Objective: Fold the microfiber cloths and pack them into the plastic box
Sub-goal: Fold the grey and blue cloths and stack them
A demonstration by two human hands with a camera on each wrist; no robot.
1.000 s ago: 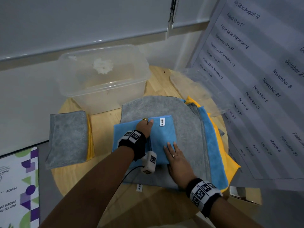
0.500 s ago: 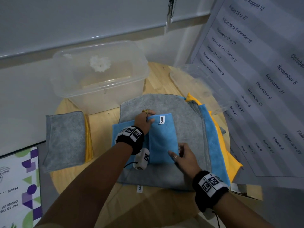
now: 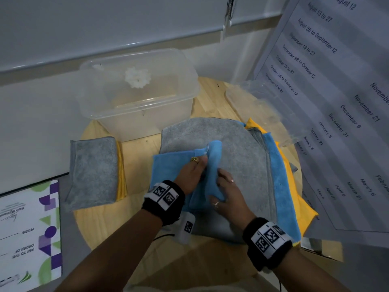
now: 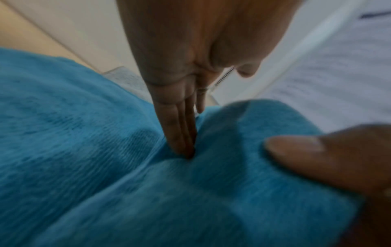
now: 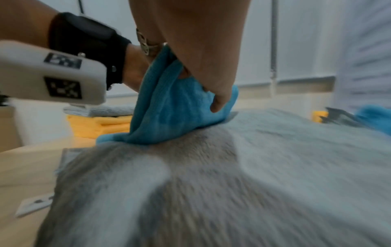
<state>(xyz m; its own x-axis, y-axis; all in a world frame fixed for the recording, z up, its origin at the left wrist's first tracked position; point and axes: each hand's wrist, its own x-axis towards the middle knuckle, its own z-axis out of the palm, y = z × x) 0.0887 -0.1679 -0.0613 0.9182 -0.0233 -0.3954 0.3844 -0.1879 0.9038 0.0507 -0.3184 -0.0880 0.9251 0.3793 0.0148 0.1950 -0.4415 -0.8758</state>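
Observation:
A blue microfiber cloth (image 3: 168, 165) lies on a pile of unfolded cloths, topped by a grey cloth (image 3: 242, 165), on the round wooden table (image 3: 134, 234). My left hand (image 3: 197, 167) presses straight fingers (image 4: 182, 133) into the blue cloth's (image 4: 84, 150) crease. My right hand (image 3: 225, 190) pinches the cloth's right part (image 5: 175, 108) and holds it raised, curling leftward over my left fingers. The clear plastic box (image 3: 136, 91) stands open behind, holding a white crumpled object. A folded grey cloth on folded yellow ones (image 3: 94, 171) sits at the left.
A clear lid (image 3: 259, 106) leans at the back right against a large calendar sheet (image 3: 326, 102). Blue and yellow cloth edges (image 3: 282, 186) stick out under the grey one. A printed card (image 3: 27, 228) lies off the table at the left. A wall runs behind the box.
My right hand went from lying flat on the blue cloth to gripping its right side and lifting it leftward. My left hand stayed in the middle as the fold line.

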